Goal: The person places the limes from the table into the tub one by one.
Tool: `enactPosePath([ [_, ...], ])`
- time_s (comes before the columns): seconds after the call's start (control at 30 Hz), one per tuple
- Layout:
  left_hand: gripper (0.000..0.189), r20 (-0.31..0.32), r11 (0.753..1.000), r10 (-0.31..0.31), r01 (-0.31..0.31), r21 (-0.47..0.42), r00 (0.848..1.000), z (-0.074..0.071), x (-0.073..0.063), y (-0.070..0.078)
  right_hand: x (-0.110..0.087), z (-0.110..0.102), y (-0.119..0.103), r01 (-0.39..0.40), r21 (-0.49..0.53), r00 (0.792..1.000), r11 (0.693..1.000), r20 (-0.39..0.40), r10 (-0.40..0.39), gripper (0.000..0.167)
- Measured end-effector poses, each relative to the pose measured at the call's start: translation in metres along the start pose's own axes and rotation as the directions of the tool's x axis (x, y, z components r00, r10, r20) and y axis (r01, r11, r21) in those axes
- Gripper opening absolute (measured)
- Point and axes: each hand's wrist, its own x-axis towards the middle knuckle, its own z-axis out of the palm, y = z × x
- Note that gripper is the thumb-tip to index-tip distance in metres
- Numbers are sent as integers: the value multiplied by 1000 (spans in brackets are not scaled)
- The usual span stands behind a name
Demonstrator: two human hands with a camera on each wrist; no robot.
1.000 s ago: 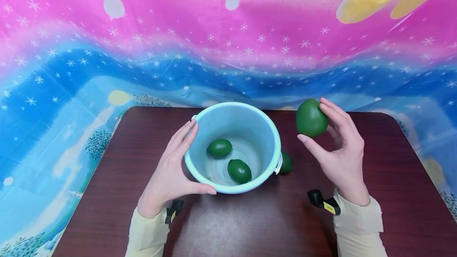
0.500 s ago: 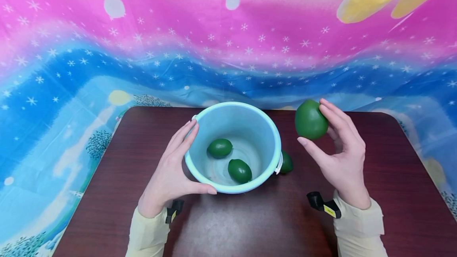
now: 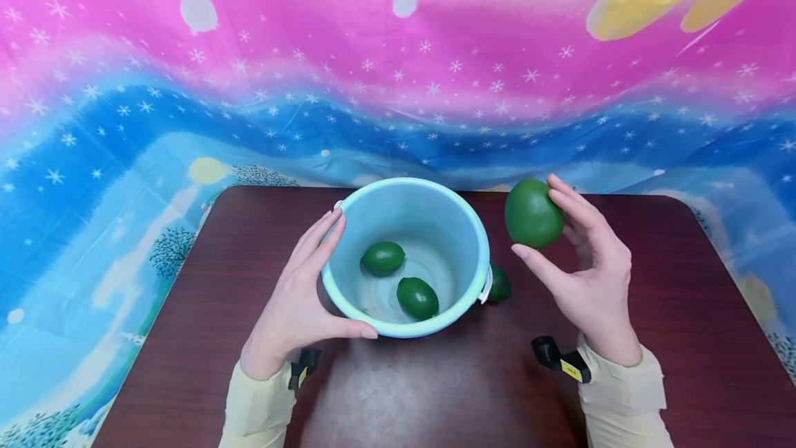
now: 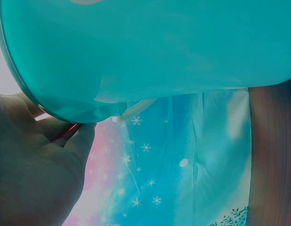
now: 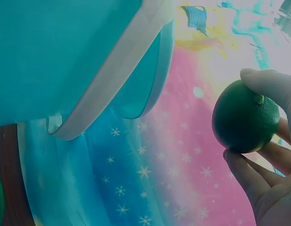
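Note:
A light blue bucket [image 3: 479, 227] stands on the table with two green limes, a far lime [image 3: 383, 258] and a near lime [image 3: 417, 298], lying at its bottom. My left hand [image 3: 295, 296] holds the bucket by its left side, thumb along the front rim and fingers at the left rim. To the right of the bucket, my right hand [image 3: 587, 261] pinches another lime [image 3: 535, 213] between thumb and fingertips, raised above the table. The right wrist view shows the stem end of this held lime [image 5: 244, 117]. Nothing else is in either hand.
One more lime [image 3: 499, 283] lies on the table just right of the bucket, partly hidden by it. The bucket's white handle [image 3: 486, 285] hangs down on that side. A dark reddish-brown table [image 3: 410, 393] bears everything; a colourful printed cloth [image 3: 398, 88] hangs behind.
My right hand has moved slightly left and the held lime has come a little nearer the bucket, also slightly lower. The left hand and the bucket stay put.

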Motion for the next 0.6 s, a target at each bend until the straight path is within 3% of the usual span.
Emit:
enactPosePath([
  [0.6, 136, -2, 1000, -2, 2, 2, 1000, 0, 0, -1, 0, 1, 2, 18, -16, 1000, 1000, 17, -17, 72],
])
